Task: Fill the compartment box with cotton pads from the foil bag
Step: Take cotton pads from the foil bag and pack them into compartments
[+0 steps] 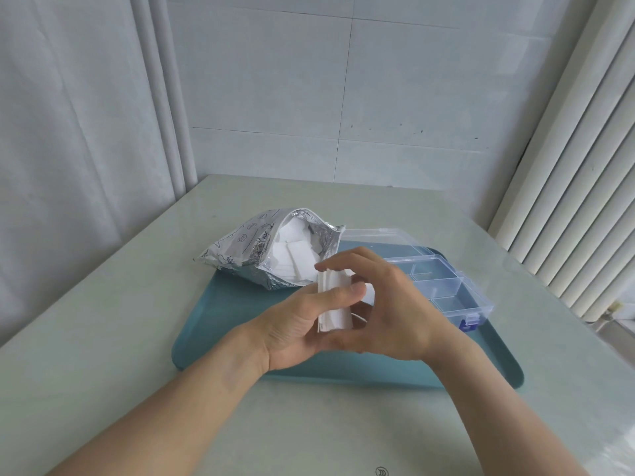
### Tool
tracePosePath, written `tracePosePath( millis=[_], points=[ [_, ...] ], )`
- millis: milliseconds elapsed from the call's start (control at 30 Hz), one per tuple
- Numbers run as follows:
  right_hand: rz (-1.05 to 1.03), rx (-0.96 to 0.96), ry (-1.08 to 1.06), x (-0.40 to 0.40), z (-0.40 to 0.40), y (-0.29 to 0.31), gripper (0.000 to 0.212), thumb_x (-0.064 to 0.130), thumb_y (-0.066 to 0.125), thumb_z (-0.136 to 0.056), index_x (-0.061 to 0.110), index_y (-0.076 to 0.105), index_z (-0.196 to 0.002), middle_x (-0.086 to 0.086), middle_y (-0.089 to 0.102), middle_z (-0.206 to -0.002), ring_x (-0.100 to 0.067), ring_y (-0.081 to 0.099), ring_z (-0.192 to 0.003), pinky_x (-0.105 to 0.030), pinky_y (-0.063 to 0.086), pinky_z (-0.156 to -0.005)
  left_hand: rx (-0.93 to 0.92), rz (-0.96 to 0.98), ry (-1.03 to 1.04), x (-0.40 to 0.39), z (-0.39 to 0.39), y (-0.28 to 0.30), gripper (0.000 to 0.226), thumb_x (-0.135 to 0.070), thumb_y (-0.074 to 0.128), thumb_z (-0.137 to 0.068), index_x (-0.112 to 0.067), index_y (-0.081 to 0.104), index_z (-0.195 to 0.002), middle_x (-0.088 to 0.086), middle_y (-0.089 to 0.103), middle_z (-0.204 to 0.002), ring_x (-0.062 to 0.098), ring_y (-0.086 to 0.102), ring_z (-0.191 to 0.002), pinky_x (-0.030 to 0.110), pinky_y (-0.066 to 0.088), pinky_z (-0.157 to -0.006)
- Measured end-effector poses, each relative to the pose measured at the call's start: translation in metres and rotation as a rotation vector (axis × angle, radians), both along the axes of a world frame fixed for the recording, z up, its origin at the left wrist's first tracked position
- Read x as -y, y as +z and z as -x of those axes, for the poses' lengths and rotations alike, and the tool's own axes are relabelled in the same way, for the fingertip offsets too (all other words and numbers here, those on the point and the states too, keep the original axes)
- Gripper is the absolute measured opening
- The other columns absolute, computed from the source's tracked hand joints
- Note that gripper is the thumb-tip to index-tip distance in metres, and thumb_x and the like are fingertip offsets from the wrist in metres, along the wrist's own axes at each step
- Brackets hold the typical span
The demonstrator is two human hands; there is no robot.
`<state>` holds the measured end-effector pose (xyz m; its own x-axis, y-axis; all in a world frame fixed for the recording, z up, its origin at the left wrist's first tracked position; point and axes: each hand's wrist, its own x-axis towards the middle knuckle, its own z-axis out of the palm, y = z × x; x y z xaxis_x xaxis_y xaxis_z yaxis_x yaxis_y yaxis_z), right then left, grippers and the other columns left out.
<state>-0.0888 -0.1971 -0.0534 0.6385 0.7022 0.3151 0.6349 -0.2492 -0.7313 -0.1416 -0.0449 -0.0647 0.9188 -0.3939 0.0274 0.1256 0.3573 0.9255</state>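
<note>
A small stack of white cotton pads [335,304] is held upright above the teal tray [240,338]. My left hand [299,324] grips it from the left, thumb across its front. My right hand [388,304] curls round it from the right, fingers over its top edge. Behind them the silver foil bag [254,249] lies on its side, mouth open toward me, with more white pads [295,255] showing inside. The clear compartment box [446,286] stands open on the tray's right part; the compartments I can see hold nothing, and my right hand hides its left end.
The tray lies on a pale green table [103,338]. The box's clear lid [374,237] lies flat behind it, and a blue latch [469,322] is at its near end. A curtain hangs at the left, a tiled wall behind, a ribbed radiator at the right.
</note>
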Motion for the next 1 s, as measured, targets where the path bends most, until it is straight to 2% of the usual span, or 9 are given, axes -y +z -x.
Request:
tracePosePath(
  millis=[67,200,367,500,600,767,867,967,1000],
  points=[
    [0.050,0.005,0.011,-0.002,0.000,-0.002,0.087,0.022,0.100,-0.054,0.029,0.059,-0.131,0.013,0.051,-0.119,-0.014,0.064,-0.096,-0.027,0.059,-0.070,-0.010,-0.015,0.004,0.001,0.000,-0.001,0.020,-0.036,0.072,-0.078,-0.023,0.072,-0.093,0.001,0.064,-0.087,0.017,0.061,-0.083,0.030,0.047,-0.073],
    [0.026,0.126,-0.023,-0.003,0.000,-0.003,0.065,0.018,0.094,-0.061,0.024,0.066,-0.120,0.008,0.058,-0.112,-0.010,0.062,-0.097,-0.020,0.055,-0.067,-0.016,-0.001,0.011,0.000,-0.002,-0.003,0.034,-0.032,0.074,-0.079,-0.015,0.063,-0.106,0.007,0.061,-0.096,0.020,0.061,-0.090,0.032,0.050,-0.078],
    [0.048,0.105,0.016,-0.005,0.001,-0.003,0.086,0.019,0.097,-0.058,0.028,0.058,-0.133,0.011,0.051,-0.121,-0.011,0.064,-0.099,-0.023,0.058,-0.073,-0.036,0.009,0.020,0.000,0.000,0.000,0.016,-0.027,0.073,-0.082,-0.018,0.069,-0.095,0.003,0.065,-0.089,0.016,0.065,-0.083,0.025,0.052,-0.070],
    [-0.051,0.161,-0.019,-0.007,0.003,-0.005,0.063,0.017,0.094,-0.063,0.020,0.066,-0.119,0.006,0.057,-0.114,-0.013,0.065,-0.100,-0.028,0.059,-0.073,-0.007,0.071,-0.049,-0.003,-0.002,0.000,0.048,-0.033,0.088,-0.071,-0.014,0.063,-0.108,0.006,0.064,-0.098,0.019,0.065,-0.092,0.026,0.053,-0.078],
    [0.020,0.148,-0.019,-0.007,0.004,-0.005,0.085,0.026,0.096,-0.060,0.028,0.056,-0.134,0.011,0.051,-0.121,-0.009,0.062,-0.107,-0.026,0.059,-0.076,-0.009,0.074,-0.058,-0.005,0.000,0.001,0.037,-0.036,0.086,-0.070,-0.019,0.073,-0.100,0.003,0.069,-0.094,0.017,0.068,-0.090,0.026,0.055,-0.072],
    [-0.042,0.216,-0.028,-0.008,0.003,-0.008,0.064,0.015,0.092,-0.064,0.019,0.066,-0.122,0.005,0.056,-0.114,-0.008,0.062,-0.101,-0.014,0.052,-0.072,0.021,0.011,-0.020,-0.006,-0.004,-0.001,0.040,-0.037,0.088,-0.070,-0.018,0.068,-0.100,0.004,0.061,-0.092,0.019,0.060,-0.089,0.028,0.050,-0.077],
    [0.029,0.209,-0.075,-0.004,0.001,-0.006,0.080,0.024,0.094,-0.063,0.024,0.058,-0.133,0.008,0.053,-0.117,-0.002,0.059,-0.098,-0.006,0.045,-0.073,0.009,-0.040,0.001,-0.007,-0.003,0.000,0.026,-0.028,0.081,-0.076,-0.016,0.065,-0.093,0.003,0.058,-0.083,0.016,0.057,-0.081,0.027,0.048,-0.074],
    [0.141,0.094,-0.016,0.002,0.000,-0.004,0.099,0.028,0.095,-0.063,0.034,0.041,-0.146,0.009,0.049,-0.126,0.001,0.054,-0.109,-0.006,0.044,-0.086,-0.048,-0.067,0.063,-0.005,-0.004,0.000,0.002,-0.018,0.067,-0.079,-0.019,0.065,-0.080,0.002,0.047,-0.072,0.014,0.047,-0.067,0.025,0.041,-0.063],
    [0.129,0.053,0.024,0.005,-0.001,-0.003,0.096,0.027,0.092,-0.067,0.033,0.039,-0.147,0.007,0.050,-0.130,0.001,0.051,-0.118,-0.010,0.044,-0.094,-0.070,-0.075,0.080,-0.005,-0.004,0.001,0.007,-0.016,0.063,-0.078,-0.021,0.063,-0.073,0.001,0.041,-0.068,0.014,0.041,-0.062,0.024,0.037,-0.059]
  ],
)
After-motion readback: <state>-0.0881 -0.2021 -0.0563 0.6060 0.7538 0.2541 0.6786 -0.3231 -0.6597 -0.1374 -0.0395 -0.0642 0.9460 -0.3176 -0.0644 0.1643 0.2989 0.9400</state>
